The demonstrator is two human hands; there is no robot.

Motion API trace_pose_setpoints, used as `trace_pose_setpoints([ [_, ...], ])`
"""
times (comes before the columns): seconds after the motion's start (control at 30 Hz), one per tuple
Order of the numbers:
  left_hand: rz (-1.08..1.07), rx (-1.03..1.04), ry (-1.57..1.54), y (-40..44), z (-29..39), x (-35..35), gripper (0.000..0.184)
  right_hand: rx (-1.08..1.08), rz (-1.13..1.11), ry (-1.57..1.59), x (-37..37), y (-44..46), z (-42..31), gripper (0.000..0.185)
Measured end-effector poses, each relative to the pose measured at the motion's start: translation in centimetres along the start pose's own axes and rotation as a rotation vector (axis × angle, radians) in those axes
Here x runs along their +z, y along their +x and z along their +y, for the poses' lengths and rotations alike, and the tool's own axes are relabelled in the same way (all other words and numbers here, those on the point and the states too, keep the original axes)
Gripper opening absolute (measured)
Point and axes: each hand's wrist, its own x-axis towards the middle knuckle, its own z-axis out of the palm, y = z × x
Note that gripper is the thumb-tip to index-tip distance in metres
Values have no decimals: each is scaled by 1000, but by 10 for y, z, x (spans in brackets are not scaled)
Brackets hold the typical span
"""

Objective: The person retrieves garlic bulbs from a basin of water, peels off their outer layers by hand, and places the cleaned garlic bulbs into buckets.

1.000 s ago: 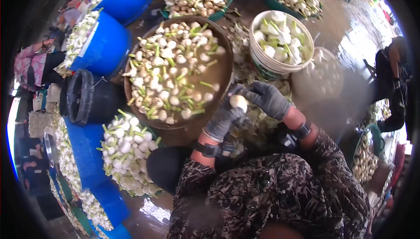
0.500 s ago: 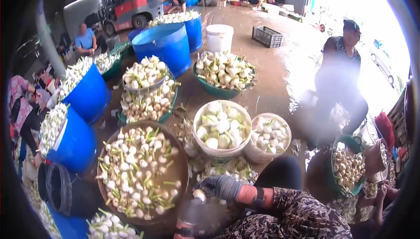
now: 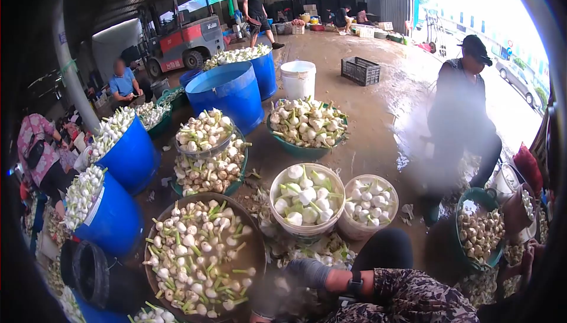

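Observation:
My right hand [image 3: 308,273], in a grey glove, reaches in from the right at the lower middle; its fingers curve downward into a blurred patch. My left hand [image 3: 269,300] is low in the view and mostly lost in the same smear, so its fingers and anything in them are hidden. Left of the hands stands a wide round basin [image 3: 260,246] of brownish water, with many trimmed garlic bulbs [image 3: 195,246] floating in it. Just beyond my hands are a white bucket [image 3: 307,228] of large peeled garlic bulbs and a smaller white bucket [image 3: 361,233] of garlic.
Garlic peelings [image 3: 322,252] lie below the buckets. Farther out are green basins [image 3: 301,150] heaped with garlic, blue tubs [image 3: 121,210], a black crate [image 3: 360,72] and a forklift [image 3: 183,42]. A person [image 3: 466,110] in a cap sits at right by a green basket [image 3: 459,246].
The view has shifted, so the scene sits slightly right and lower. A garlic bulb seen at my right fingertips no longer shows. The capped person's head has tipped down; a standing person at the back is now fully visible.

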Motion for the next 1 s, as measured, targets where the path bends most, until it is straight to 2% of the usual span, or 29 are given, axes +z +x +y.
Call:
trace_pose_setpoints([
  [0.13, -20, 74, 221, 0, -14, -8, 52, 76, -128, 193, 15, 10, 26, 14],
  [0.2, -19, 135, 326, 4, -34, -18, 55, 32, -196, 365, 34, 15, 59, 17],
  [0.23, -19, 160, 344, 11, -45, -23, 57, 9, -190, 503, 14, 4, 30, 24],
  [0.27, 12, 186, 283, 16, -58, -27, 61, -10, -187, 646, 2, -3, 11, 32],
  [0.3, -37, 159, 174, 8, -39, -19, 64, -57, -173, 693, 2, -5, 13, 32],
  [0.33, -82, 127, 64, -2, -15, -10, 66, 29, -224, 703, -4, -7, 1, 32],
  [0.37, -124, 92, -43, -11, 9, 0, 69, -14, -173, 690, 1, -8, 4, 30],
  [0.4, -155, -101, -246, -21, 38, 10, 70, -60, -119, 677, 5, -8, 7, 29],
  [0.43, -152, -98, -243, -21, 48, 16, 70, -65, -120, 677, 8, -9, 4, 29],
  [0.5, -78, -107, 111, -16, 56, 24, 69, 33, 9, 184, 11, -10, -1, 28],
  [0.53, -53, -111, 229, -14, 57, 27, 69, 29, 12, 180, 17, -9, 3, 28],
  [0.6, 31, 71, 451, -11, 48, 26, 63, 221, 127, 360, 29, -4, 7, 28],
  [0.63, 76, 163, 560, -9, 43, 24, 61, 319, 50, 348, 27, 1, 8, 29],
  [0.67, 121, 251, 670, -9, 37, 22, 58, 315, 50, 347, 25, 1, 9, 29],
  [0.73, 190, 383, 834, -10, 36, 18, 54, 284, -34, 687, 21, -1, 9, 30],
  [0.77, 216, 428, 890, -10, 35, 16, 53, 281, -35, 685, 23, -1, 9, 30],
  [0.87, 115, 366, 587, -12, 48, 19, 45, -23, 114, 359, 32, -5, 8, 29],
  [0.9, 83, 340, 487, -14, 51, 19, 45, -188, 230, 145, 29, -3, 11, 27],
  [0.93, 51, 312, 388, -17, 51, 18, 44, -187, 227, 150, 31, -3, 13, 27],
  [0.97, 109, 248, 373, -12, 28, 11, 53, -149, 242, 44, 25, -4, 6, 26],
  [1.0, 106, 236, 371, -12, 33, 13, 53, -104, 256, -61, 18, -5, 2, 25],
])
